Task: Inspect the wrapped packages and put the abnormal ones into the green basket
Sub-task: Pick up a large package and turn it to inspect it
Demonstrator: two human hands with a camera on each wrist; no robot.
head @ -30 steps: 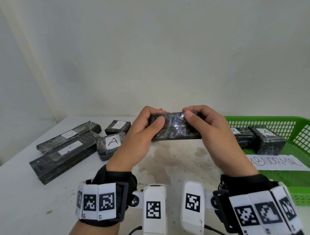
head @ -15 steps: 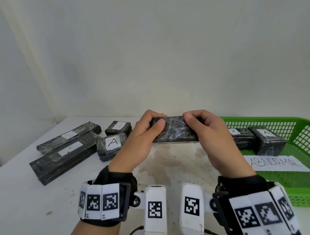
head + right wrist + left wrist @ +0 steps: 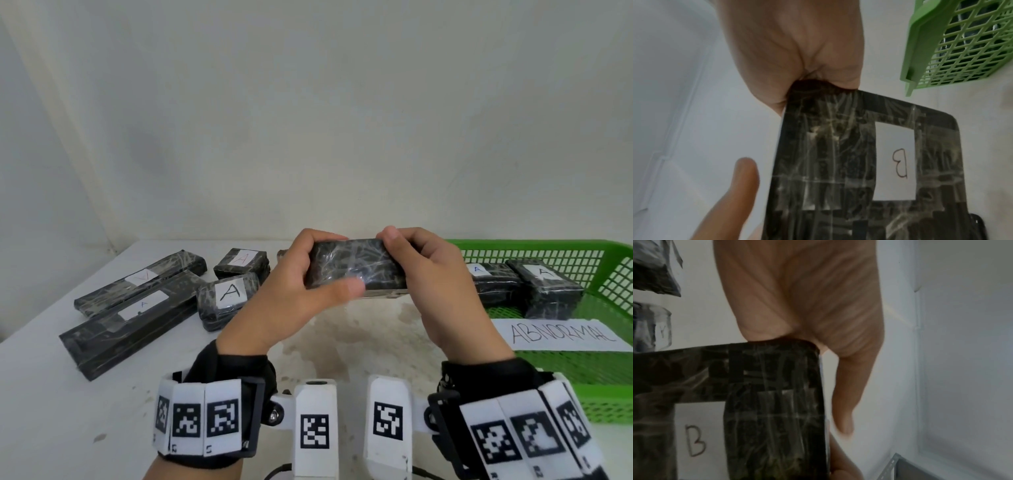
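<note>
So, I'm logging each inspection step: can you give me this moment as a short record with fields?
held item: black wrapped package, lifted above the table
label on it: B, seen from both wrist views
left hand: grips the package's left end
right hand: grips its right end
green basket: holds two packages marked A and an ABNORMAL sign
on table at left: four wrapped packages

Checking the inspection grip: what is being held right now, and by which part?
One wrapped package, held above the table by its two short ends: left hand on its left end, right hand on its right.
</note>
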